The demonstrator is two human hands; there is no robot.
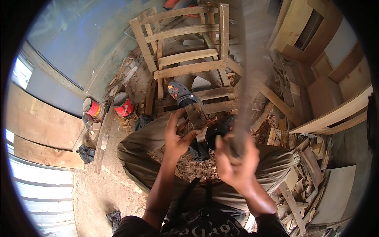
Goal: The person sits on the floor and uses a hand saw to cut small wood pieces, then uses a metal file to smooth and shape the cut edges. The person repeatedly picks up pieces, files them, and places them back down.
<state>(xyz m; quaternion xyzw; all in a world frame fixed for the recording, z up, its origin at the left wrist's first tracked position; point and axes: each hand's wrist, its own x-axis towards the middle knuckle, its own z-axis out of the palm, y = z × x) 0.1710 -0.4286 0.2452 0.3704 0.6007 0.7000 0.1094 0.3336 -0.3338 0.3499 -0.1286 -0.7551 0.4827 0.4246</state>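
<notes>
My left hand [176, 136] grips a small dark wood block [196, 115] between thumb and fingers, in front of my lap. Splintered, paler wood shows at the block's lower right side. In my right hand [239, 160] is the handle of a long blade-like tool [245, 75], pointing up and away from me. Motion blurs it, so its exact kind cannot be told. The tool stands apart from the block, to its right. Beyond my hands, a wooden chair frame [188, 70] with several slats leans over one of my dark clogs [179, 91].
Two red paint cans [124, 106] [91, 106] stand at the left by a long plank [103, 142]. Wood chips [197, 169] cover the ground between my legs. Scrap wood [306, 185] is heaped at the right, below leaning boards [335, 112]. Corrugated metal [47, 201] borders the lower left.
</notes>
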